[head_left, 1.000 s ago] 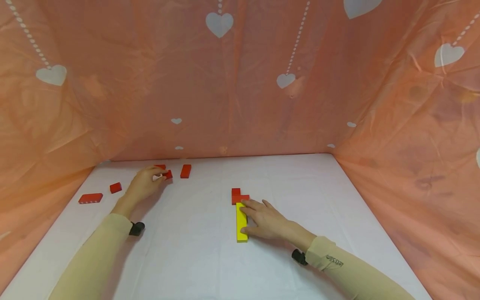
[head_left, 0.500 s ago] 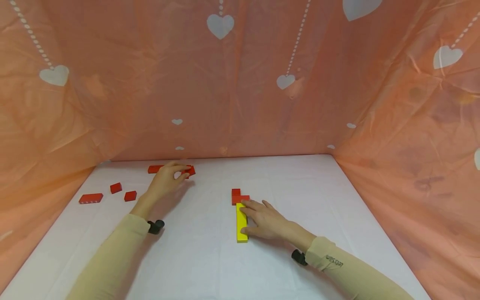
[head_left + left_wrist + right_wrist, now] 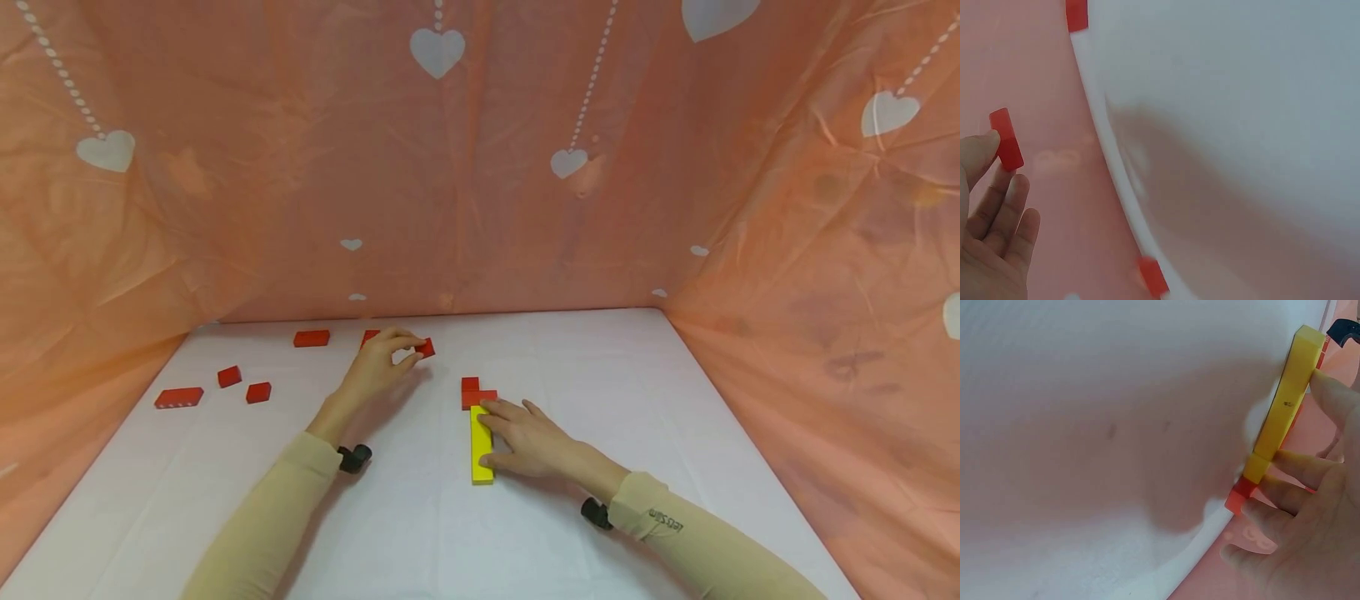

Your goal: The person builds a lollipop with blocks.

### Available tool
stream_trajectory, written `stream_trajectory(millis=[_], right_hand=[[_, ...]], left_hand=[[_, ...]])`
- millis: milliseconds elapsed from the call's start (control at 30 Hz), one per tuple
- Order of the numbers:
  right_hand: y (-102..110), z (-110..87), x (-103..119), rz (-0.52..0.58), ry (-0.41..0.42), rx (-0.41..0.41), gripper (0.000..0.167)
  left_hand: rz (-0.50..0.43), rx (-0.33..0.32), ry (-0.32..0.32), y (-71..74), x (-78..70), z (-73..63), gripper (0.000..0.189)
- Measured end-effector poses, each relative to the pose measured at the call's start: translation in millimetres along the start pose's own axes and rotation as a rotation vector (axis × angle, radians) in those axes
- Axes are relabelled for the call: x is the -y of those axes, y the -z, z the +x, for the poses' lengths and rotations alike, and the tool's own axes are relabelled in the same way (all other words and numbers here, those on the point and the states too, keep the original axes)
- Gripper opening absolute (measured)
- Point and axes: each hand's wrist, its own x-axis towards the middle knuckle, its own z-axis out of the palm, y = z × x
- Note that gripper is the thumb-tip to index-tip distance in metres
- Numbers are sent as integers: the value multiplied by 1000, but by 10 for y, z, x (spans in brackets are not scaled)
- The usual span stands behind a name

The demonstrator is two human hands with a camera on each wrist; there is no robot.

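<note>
Between thumb and fingertips, my left hand (image 3: 375,367) pinches a small red block (image 3: 426,347) above the far part of the white table. The left wrist view shows that block (image 3: 1006,140) held by its edges, clear of the cloth. My right hand (image 3: 532,440) rests with extended fingers on a long yellow block (image 3: 482,468) near the middle. Two red blocks (image 3: 470,384) adjoin its far end. Seen from the right wrist, the thumb touches the yellow block (image 3: 1290,394) near one end, and the fingers lie along it toward the red end piece (image 3: 1236,501).
On the left lie a studded red block (image 3: 179,398) and two small red blocks (image 3: 258,392). Farther back are a longer red block (image 3: 311,338) and another red block (image 3: 369,337) partly behind my left hand. Pinkish-orange cloth (image 3: 480,208) with hearts encloses the table.
My left hand has moved right along the back of the table, carrying the red block. A small red block at left, earlier behind the hand, is now visible. The right hand stays put.
</note>
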Motion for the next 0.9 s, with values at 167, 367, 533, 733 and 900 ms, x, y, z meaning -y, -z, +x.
stream_trajectory(millis=[167, 367, 533, 733, 900], right_hand=[[4, 1, 5, 1, -2, 4, 71], [3, 4, 11, -7, -7, 8, 72], [3, 6, 12, -6, -10, 10, 72], [18, 0, 5, -13, 11, 6, 72], [26, -7, 4, -10, 16, 7, 72]], left_hand=[[-7, 25, -15, -177, -114, 44, 28], [-22, 65, -33, -365, -249, 117, 28], [-25, 119, -23, -495, -352, 159, 27], [-9, 192, -41, -613, -408, 208, 27], [41, 247, -75, -689, -417, 257, 25]])
